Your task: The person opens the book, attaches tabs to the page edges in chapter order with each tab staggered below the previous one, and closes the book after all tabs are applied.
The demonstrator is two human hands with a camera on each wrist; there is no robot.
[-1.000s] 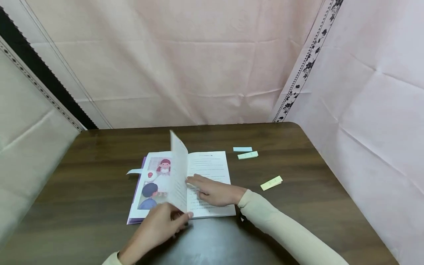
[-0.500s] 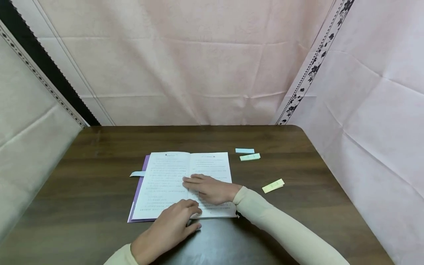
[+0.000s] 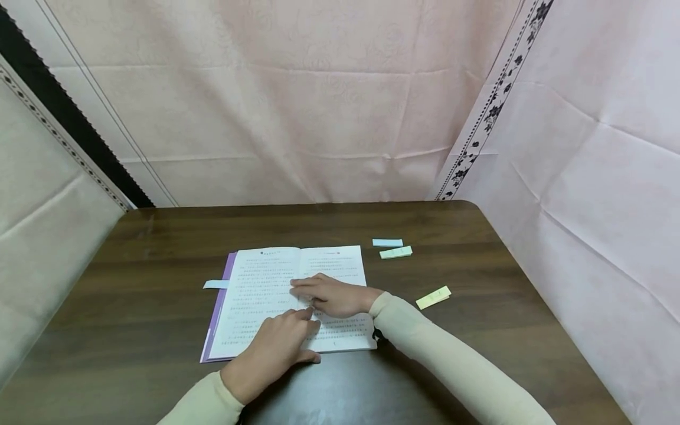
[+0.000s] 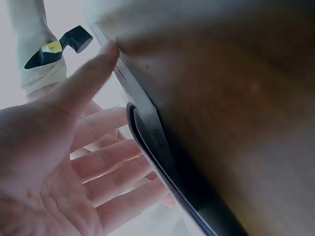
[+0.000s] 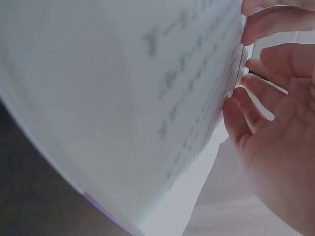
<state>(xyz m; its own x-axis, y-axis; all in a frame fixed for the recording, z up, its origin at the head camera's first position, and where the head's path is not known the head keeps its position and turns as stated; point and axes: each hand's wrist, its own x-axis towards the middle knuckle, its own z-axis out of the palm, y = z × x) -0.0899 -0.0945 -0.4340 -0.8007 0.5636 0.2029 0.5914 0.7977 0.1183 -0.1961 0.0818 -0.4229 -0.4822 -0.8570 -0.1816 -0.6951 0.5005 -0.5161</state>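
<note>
Both grips lie slack and flat, holding nothing: the left hand [image 3: 276,345] presses the near pages of the open book [image 3: 265,289] on the dark surface [image 3: 133,265], the right hand [image 3: 332,295] just beyond it, three paper slips [image 3: 434,297] farther right.

This looks like a makeshift recording booth set up indoors rather than a lived-in room. A dark wood-grain table [image 3: 159,248] stands enclosed on three sides by creased pink cloth backdrops [image 3: 297,100], one edged with a black floral border strip [image 3: 489,112], hung so that they hide the walls. On the table lie an open illustrated book [image 3: 255,295] and a few pastel paper slips [image 3: 395,252], like a reading desk.
</note>
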